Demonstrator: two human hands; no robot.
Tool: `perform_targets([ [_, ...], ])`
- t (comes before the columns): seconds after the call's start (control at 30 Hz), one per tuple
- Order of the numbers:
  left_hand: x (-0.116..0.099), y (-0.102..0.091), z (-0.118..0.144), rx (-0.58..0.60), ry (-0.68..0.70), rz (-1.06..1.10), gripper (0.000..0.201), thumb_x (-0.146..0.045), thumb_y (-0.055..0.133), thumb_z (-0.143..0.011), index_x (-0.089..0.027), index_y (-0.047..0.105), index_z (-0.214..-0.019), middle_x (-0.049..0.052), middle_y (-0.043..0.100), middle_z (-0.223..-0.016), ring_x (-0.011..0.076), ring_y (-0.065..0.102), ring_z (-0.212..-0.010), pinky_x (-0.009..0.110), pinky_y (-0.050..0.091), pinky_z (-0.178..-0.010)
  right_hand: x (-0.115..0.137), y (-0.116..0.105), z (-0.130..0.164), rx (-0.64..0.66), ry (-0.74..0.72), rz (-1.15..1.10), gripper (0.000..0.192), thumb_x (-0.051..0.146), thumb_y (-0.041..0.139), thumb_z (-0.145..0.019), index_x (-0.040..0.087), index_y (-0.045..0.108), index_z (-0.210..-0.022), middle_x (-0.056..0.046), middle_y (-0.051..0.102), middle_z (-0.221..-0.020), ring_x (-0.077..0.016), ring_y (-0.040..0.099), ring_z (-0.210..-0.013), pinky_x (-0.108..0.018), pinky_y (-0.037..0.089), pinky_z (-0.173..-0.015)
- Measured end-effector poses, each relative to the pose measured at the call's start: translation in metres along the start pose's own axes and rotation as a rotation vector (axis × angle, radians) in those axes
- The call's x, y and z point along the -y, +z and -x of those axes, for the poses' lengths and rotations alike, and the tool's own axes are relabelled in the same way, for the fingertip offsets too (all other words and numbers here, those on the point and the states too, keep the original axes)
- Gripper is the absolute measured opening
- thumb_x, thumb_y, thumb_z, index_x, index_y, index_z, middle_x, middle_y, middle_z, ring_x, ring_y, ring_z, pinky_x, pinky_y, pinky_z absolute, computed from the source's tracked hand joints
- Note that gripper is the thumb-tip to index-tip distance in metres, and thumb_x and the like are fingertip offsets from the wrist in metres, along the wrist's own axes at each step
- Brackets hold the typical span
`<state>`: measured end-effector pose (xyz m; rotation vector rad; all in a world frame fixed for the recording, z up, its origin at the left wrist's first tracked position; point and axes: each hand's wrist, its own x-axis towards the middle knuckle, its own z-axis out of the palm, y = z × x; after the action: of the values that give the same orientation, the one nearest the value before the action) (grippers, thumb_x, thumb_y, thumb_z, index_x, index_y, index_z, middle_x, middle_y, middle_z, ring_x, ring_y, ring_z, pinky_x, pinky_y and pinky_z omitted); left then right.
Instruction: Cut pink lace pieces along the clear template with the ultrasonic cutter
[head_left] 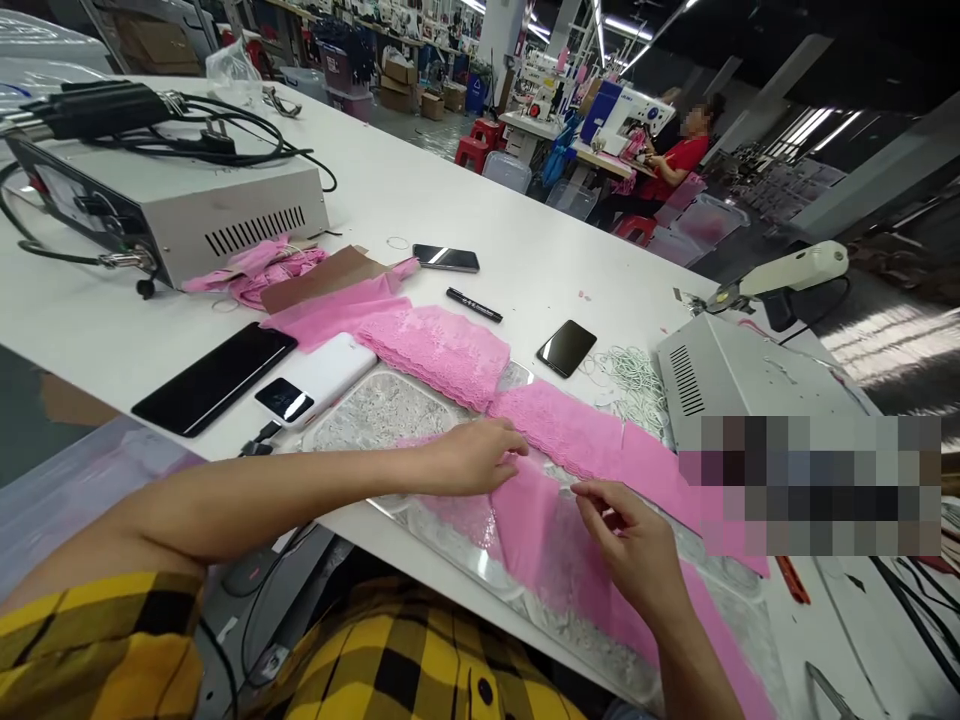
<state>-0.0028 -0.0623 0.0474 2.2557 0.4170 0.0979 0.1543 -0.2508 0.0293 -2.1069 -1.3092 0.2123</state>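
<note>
Head view: a white worktable [420,190] is seen carrying a grey control box [180,205], with a pink lace strip [570,440] laid over a clear textured plate [375,410] at its near edge. The strip's long axis runs from upper left to lower right. It is pressed flat by the left hand [472,455], fingers extended, nothing grasped. The right hand [630,545] seems to pinch the lace edge, though this is partly hidden. Alignment is judged best kept with light, even tension and no puckering.

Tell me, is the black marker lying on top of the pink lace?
No, the black marker lies on the bare white table, beyond the pink lace.
</note>
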Motion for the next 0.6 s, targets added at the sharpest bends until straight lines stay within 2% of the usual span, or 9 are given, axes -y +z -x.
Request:
perform_targets([
  [0.1, -0.002, 0.002, -0.014, -0.002, 0.016, -0.145, 0.029, -0.019, 0.061, -0.084, -0.015, 0.067, -0.112, 0.011, 0.067, -0.112, 0.027, 0.062, -0.103, 0.037, 0.049, -0.087, -0.015, -0.003, 0.005, 0.012, 0.042, 0.076, 0.029, 0.046, 0.054, -0.085, 0.022, 0.07, -0.088, -0.003, 0.066, -0.076, -0.0148, 0.057, -0.06, -0.029, 0.048, -0.056],
  [0.2, -0.002, 0.007, -0.027, 0.031, 0.046, -0.256, 0.03, -0.023, 0.063, -0.083, -0.014, 0.067, -0.112, 0.013, 0.066, -0.111, 0.0297, 0.064, -0.1, 0.036, 0.05, -0.078, -0.021, -0.002, 0.01, 0.042, 0.075, 0.123, 0.026, 0.043, 0.054, -0.084, 0.022, 0.069, -0.09, -0.004, 0.068, -0.082, -0.0169, 0.06, -0.066, -0.03, 0.048, -0.06],
  [0.37, -0.005, 0.016, -0.042, 0.144, 0.221, -0.386, 0.033, -0.006, 0.056, -0.081, -0.024, 0.071, -0.105, 0.005, 0.065, -0.107, 0.0191, 0.066, -0.083, 0.027, 0.044, -0.062, -0.019, 0.001, 0.013, 0.079, 0.114, 0.156, 0.024, 0.039, 0.049, -0.086, 0.023, 0.067, -0.086, -0.003, 0.067, -0.085, -0.0178, 0.061, -0.07, -0.031, 0.047, -0.063],
  [0.5, -0.003, 0.021, -0.052, 0.183, 0.311, -0.477, 0.022, -0.005, 0.057, -0.08, -0.021, 0.071, -0.086, 0.004, 0.063, -0.097, 0.0145, 0.062, -0.067, 0.026, 0.036, -0.053, -0.017, 0.002, 0.013, 0.098, 0.127, 0.164, 0.023, 0.038, 0.048, -0.087, 0.024, 0.065, -0.082, -0.002, 0.065, -0.078, -0.0167, 0.058, -0.065, -0.03, 0.045, -0.059],
  [0.6, 0.001, 0.023, -0.055, 0.169, 0.358, -0.519, 0.015, -0.009, 0.056, -0.084, -0.018, 0.068, -0.08, 0.004, 0.062, -0.095, 0.0128, 0.057, -0.06, 0.026, 0.033, -0.051, -0.016, 0.002, 0.013, 0.101, 0.126, 0.168, 0.022, 0.037, 0.048, -0.087, 0.024, 0.064, -0.081, -0.001, 0.064, -0.077, -0.0161, 0.057, -0.064, -0.029, 0.044, -0.058],
])
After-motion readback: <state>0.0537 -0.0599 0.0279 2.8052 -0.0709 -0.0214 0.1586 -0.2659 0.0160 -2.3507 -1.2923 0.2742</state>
